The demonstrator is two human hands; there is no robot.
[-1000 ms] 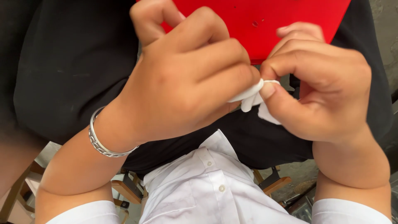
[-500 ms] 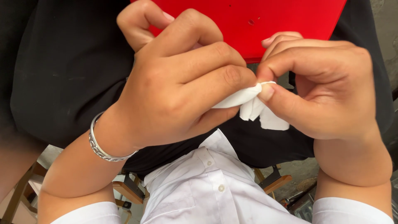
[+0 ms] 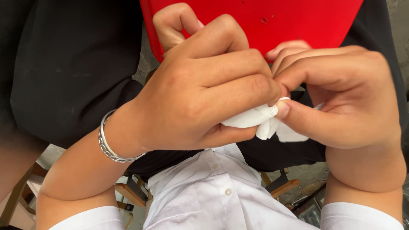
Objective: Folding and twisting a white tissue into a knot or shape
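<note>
Now white tissue [image 3: 260,121] pinched between left hand [image 3: 200,93], right hand [image 3: 345,93].

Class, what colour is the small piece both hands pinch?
White piece; the head view shows it.

The left hand [image 3: 191,89] and right hand [image 3: 341,98] meet on the small white crumpled tissue [image 3: 260,121], with the flat red plastic sheet [image 3: 272,19] behind them and the white buttoned shirt [image 3: 217,191] below.
</note>
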